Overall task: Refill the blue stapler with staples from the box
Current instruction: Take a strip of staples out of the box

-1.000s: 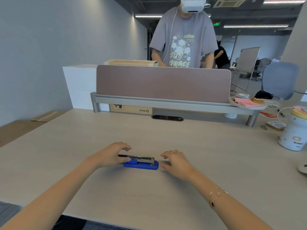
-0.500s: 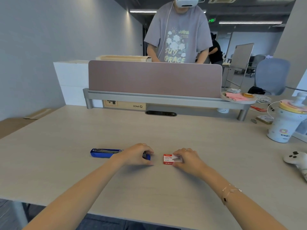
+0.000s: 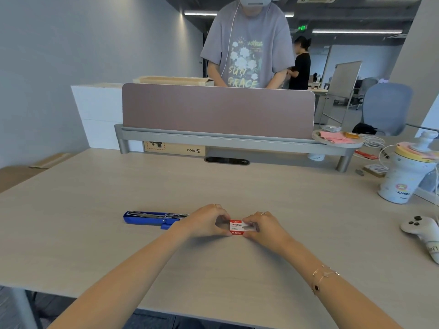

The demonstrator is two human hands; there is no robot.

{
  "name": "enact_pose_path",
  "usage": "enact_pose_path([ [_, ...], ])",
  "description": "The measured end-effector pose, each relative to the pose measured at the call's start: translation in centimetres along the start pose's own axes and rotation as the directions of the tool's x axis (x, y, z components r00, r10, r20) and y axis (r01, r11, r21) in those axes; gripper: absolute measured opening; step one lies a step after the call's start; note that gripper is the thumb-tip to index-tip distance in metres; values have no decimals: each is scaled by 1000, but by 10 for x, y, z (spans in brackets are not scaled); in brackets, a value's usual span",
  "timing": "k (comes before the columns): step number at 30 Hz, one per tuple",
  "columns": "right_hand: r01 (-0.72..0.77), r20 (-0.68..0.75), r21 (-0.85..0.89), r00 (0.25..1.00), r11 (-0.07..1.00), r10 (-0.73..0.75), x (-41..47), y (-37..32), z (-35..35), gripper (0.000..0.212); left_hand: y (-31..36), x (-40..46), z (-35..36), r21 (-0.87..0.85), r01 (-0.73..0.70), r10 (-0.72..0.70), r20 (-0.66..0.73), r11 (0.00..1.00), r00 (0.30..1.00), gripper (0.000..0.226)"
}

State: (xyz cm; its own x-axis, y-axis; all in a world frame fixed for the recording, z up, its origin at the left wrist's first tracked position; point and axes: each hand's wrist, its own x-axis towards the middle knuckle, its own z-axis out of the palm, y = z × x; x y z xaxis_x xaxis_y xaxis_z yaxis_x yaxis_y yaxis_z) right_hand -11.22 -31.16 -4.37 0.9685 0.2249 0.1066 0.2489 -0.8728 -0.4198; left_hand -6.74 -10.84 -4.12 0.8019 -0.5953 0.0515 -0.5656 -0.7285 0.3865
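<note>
So the big pale wood desk (image 3: 99,233) fills most of the view, with a mauve divider panel (image 3: 218,110) along its far edge and a person in a grey printed tee (image 3: 247,43) standing behind it. Over on the right there's a white lidded cup (image 3: 403,176) and, nearer the edge, a white game controller (image 3: 421,230).

Both forearms come in from the bottom corners and angle inward so the hands meet near the middle of the desk, low over the top. The right wrist has a thin bracelet (image 3: 323,277) on it.

The blue stapler (image 3: 152,219) is lying flat on the desk, opened out long, metal track facing up, just left of the hands. Its right end disappears behind the left hand, so can't tell if they touch.

The left hand (image 3: 204,222) is curled, fingertips pinching the left end of the little red-and-white staple box (image 3: 236,227). The right hand (image 3: 266,227) is curled the same way, pinching the right end, where something grey sticks out of the box. Box is held between both hands, right at the desk surface.
</note>
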Motion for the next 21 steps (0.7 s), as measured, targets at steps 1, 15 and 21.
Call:
enact_pose_path([
  [1, -3, -2, 2, 1000, 1000, 3, 0, 0, 0, 38, 0, 0, 0, 9, -9, 9, -2, 1000, 1000, 42],
  [15, 24, 21, 97, 999, 995, -27, -9, -5, -3, 32, 0, -6, -2, 56, -54, 52, 31, 997, 998, 41],
  [21, 28, 17, 96, 999, 995, -29, -11, -5, -2, 38, -1, -9, -5, 63, -58, 56, 31, 996, 998, 38],
])
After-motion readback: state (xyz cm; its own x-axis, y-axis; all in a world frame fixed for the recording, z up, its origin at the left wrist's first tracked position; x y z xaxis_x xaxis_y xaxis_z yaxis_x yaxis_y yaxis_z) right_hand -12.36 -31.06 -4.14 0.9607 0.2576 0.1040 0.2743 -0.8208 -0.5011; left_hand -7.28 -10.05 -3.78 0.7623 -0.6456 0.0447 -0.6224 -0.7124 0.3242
